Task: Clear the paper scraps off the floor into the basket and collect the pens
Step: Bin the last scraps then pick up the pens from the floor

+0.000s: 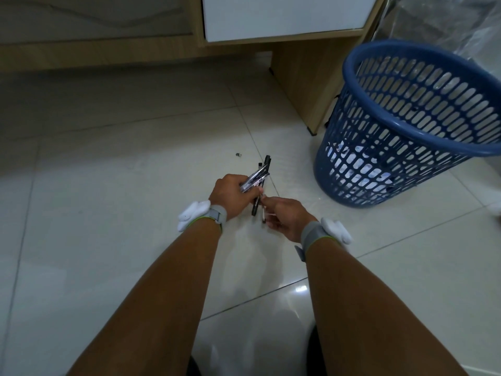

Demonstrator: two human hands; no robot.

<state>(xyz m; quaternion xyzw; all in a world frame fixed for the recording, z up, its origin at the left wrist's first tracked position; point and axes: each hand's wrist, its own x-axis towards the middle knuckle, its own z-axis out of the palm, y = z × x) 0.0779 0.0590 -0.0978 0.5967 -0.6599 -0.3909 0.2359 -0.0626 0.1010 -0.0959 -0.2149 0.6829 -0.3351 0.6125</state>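
My left hand (230,192) grips a bundle of several pens (261,172), black and clear-barrelled, their tips pointing up and away from me. My right hand (284,217) sits just below and to the right, pinching the lower end of one pen (263,215) of the bundle. Both hands hover over the pale tiled floor. The blue slatted basket (406,137) stands to the right, and white paper scraps (352,161) show through its lower wall.
A small dark speck (238,154) lies on the tiles beyond the pens. A wooden desk leg (306,85) stands behind the basket's left side, with a white drawer front (284,14) above. Clear plastic sheeting (455,25) is at the top right.
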